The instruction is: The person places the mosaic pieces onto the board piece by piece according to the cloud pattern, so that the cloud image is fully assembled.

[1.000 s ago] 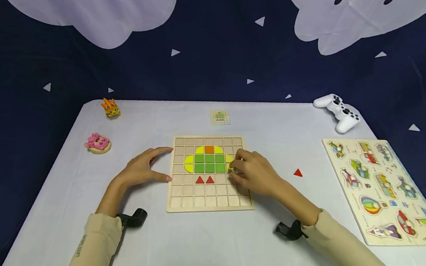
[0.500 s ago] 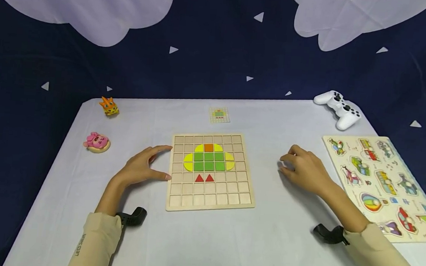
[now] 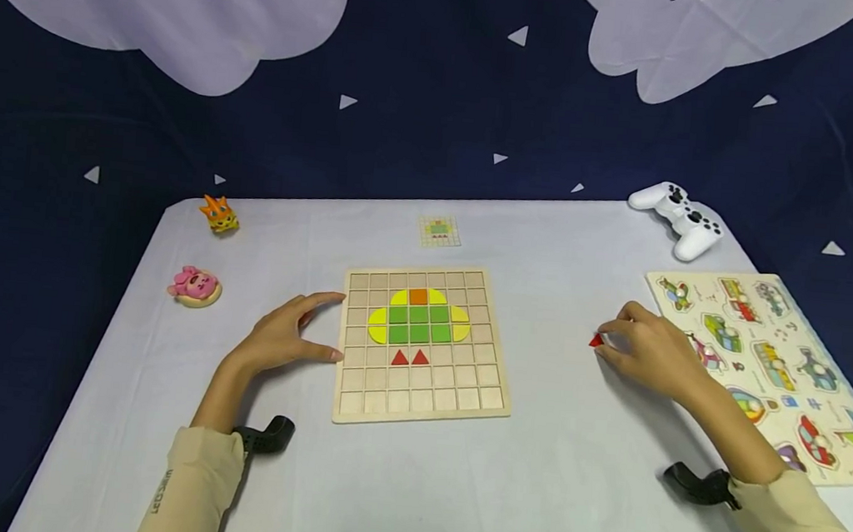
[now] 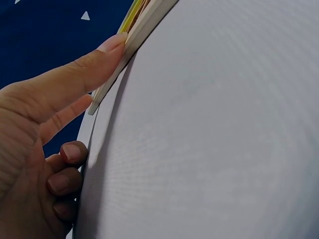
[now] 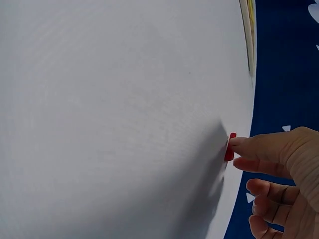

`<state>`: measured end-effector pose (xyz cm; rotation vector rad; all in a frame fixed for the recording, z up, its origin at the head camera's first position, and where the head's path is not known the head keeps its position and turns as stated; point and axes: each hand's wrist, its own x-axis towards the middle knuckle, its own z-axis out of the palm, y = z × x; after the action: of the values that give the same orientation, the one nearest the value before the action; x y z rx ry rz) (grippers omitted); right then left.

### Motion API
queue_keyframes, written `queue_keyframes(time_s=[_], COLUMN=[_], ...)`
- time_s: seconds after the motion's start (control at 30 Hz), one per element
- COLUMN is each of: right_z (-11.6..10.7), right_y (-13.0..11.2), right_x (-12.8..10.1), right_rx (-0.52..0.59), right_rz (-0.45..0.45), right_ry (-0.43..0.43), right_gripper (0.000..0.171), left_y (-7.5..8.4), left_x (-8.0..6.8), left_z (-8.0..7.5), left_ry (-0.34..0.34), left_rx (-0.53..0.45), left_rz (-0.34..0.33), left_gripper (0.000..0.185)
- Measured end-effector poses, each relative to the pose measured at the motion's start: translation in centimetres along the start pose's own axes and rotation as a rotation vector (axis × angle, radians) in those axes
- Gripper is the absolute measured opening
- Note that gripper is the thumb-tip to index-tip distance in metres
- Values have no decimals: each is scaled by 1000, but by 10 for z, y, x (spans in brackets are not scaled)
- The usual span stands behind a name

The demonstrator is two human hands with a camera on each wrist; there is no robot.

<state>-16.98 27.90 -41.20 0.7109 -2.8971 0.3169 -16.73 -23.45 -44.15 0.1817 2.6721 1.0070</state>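
A square wooden grid board (image 3: pixel 424 387) lies on the white table. Green squares (image 3: pixel 420 316), an orange square (image 3: pixel 418 297), yellow rounded pieces (image 3: pixel 378 326) and two red triangles (image 3: pixel 420 358) sit in its cells. My left hand (image 3: pixel 282 330) rests at the board's left side, thumb and index fingertips touching its edge, wide apart from each other. Right of the board, my right hand (image 3: pixel 649 350) pinches a loose red triangle (image 3: pixel 596 340) between thumb and forefinger, at the tabletop. In the right wrist view the red triangle (image 5: pixel 231 147) shows edge-on by the thumb.
A small pattern card (image 3: pixel 440 231) lies behind the board. At the right are a picture puzzle board (image 3: pixel 748 325), beneath part of my right forearm, and a white game controller (image 3: pixel 676 220). A pink figure (image 3: pixel 195 286) and an orange-yellow figure (image 3: pixel 220 215) stand at the left.
My right hand has left a yellow piece at the right of the pattern and moved right to the loose red triangle, which it now pinches. The left hand has stayed put.
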Motion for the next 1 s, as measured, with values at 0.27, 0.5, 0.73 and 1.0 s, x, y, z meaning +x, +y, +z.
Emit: queue_keyframes(time_s=[0.27, 0.5, 0.73, 1.0], right_z=[7, 11, 15, 22], right_y=[1, 0, -17, -64], right_x=[-1, 3, 16, 38], right_rx=[1, 10, 47, 92], right_rz=[-38, -103, -137, -252], right_ry=[47, 94, 121, 99], right_gripper=[13, 13, 16, 17], left_y=[0, -1, 0, 2], left_x=[0, 0, 0, -1], left_z=[1, 0, 0, -1], left_ry=[-2, 0, 1, -1], left_rx=[-8, -13, -6, 2], left_rz=[0, -1, 2, 3], left_gripper=[95, 94, 93, 94])
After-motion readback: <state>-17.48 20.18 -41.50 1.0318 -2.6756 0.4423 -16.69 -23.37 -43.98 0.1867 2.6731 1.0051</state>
